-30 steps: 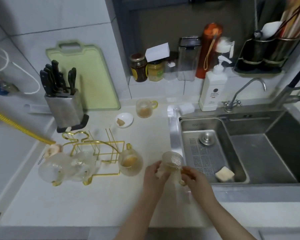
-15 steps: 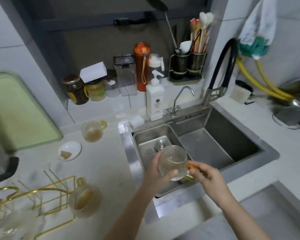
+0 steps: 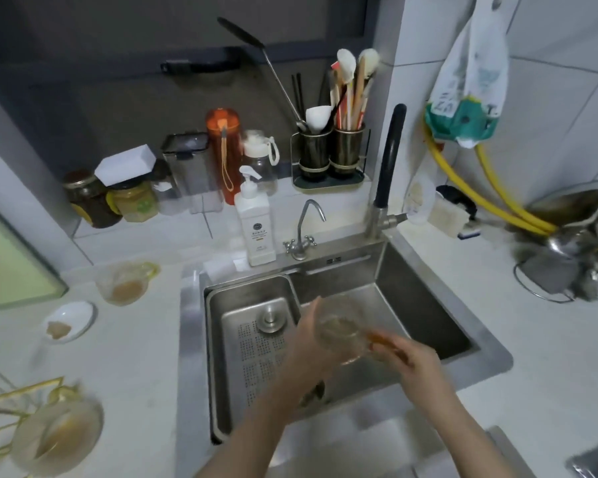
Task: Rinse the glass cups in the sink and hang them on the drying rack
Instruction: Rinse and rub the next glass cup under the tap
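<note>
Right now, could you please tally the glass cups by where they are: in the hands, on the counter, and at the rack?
In the hands over the sink: 1
On the counter: 1
At the rack: 1
Total: 3

Motion blurs the glass cup; the drying rack is cut off at left.

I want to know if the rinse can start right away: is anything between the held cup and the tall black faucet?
Nothing visible. Both hands, left hand and right hand, hold the glass cup over the sink; the basin toward the black faucet is open.
</note>
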A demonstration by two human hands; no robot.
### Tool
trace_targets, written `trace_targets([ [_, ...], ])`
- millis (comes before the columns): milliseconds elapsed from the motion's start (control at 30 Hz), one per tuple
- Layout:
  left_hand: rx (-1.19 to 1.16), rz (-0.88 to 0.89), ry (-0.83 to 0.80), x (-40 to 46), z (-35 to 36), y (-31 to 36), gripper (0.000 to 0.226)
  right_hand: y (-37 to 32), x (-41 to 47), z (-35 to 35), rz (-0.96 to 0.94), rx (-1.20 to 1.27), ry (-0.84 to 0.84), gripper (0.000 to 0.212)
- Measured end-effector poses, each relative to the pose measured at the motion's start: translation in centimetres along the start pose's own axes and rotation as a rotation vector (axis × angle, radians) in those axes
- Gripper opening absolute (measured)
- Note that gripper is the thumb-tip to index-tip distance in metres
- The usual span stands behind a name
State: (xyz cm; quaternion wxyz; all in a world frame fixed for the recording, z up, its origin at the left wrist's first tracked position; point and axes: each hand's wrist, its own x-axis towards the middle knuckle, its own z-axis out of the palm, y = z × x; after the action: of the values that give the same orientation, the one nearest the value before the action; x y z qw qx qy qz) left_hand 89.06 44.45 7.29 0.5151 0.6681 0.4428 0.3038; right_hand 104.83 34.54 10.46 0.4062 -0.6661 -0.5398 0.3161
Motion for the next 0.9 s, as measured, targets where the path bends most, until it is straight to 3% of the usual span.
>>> trace_targets([
  [67,-0.012,-0.048,0.031,1.4,2.2,0.2,0.119,1.2,1.3,-2.3,-0.021,-0.024,-0.017,0.035],
  [100,0.024,-0.062,0.067,1.8,3.1,0.8,0.122,1.8,1.9,-3.3,-0.023,-0.031,-0.021,0.036],
  [167,0.115,-0.006,0.124,2.2,4.5,2.3,0.097,2.9,2.8,-4.9,-0.005,-0.011,-0.048,0.036],
  [233,0.131,0.017,0.185,2.7,5.3,3.6,0.063,3.5,3.6,-5.9,0.044,0.065,-0.07,0.018],
  [300,0.068,0.011,0.205,3.1,5.8,4.7,0.055,4.2,4.6,-6.5,0.074,0.114,-0.042,0.021],
  [367,-0.002,0.005,0.186,3.6,6.1,5.1,0.057,4.4,5.6,-6.8,0.067,0.121,-0.039,0.013],
  [467,-0.056,-0.045,0.167,4.6,6.4,4.9,0.059,4.6,7.0,-7.1,0.078,0.129,-0.049,0.02],
  [700,-0.012,-0.028,0.087,7.6,5.7,3.0,0.059,4.1,9.5,-7.0,0.146,0.146,-0.05,0.021],
  [833,-0.004,-0.084,0.079,9.7,5.5,2.4,0.099,3.7,12.1,-7.3,0.16,0.12,-0.051,0.017],
  [900,0.022,-0.071,0.09,10.2,5.6,2.3,0.083,4.0,13.6,-7.7,0.156,0.051,-0.041,0.015],
])
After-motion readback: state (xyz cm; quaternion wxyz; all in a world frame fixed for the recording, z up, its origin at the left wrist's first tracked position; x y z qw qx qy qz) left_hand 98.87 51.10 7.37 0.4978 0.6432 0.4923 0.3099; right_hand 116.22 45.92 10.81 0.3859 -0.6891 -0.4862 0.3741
